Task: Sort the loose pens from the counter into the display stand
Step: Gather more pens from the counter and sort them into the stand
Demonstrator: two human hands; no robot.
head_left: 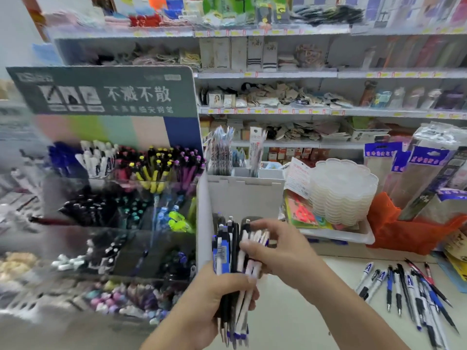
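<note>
Left hand point(222, 294): nearest, fingers wrapped round bundle of pens point(233, 263), upright, near centre. Right hand point(275, 251): fingertips pinching the bundle's white pens near their tops. Pens likely light, stiff, smooth; apt to slip, best held mid-barrel. Loose pens point(409, 296): on counter point(290, 311), near right. Display stand point(121, 198): left, compartments crowded; white box edge point(202, 218) just beside bundle. Open counter between.

One head-worn camera looks forward and down, close over the hands point(252, 269), facing the display stand point(118, 198) at the tabletop's point(290, 311) left edge, shelves point(328, 74) behind.
</note>
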